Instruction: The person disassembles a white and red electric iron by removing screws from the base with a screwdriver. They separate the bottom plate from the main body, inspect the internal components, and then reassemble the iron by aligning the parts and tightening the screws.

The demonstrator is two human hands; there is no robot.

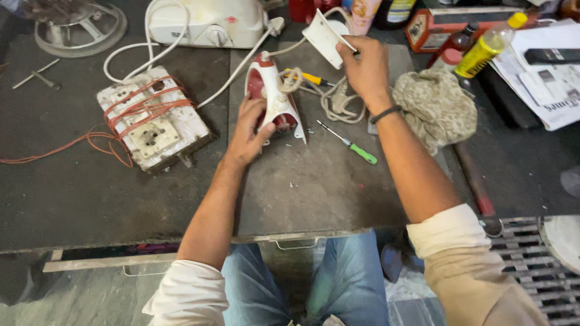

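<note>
Red-and-white iron [275,99] lies on the dark worktop [314,187], the left hand [249,130] cupped round its rear, grip closed on the body. Right hand [365,66], arm stretched forward, pinches a white plastic cover [323,37] raised just above the cord [335,102].

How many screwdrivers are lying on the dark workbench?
2. A green-handled screwdriver lies right of the red and white clothes iron; a yellow-handled screwdriver lies behind it among the cords. Others may be hidden.
</note>
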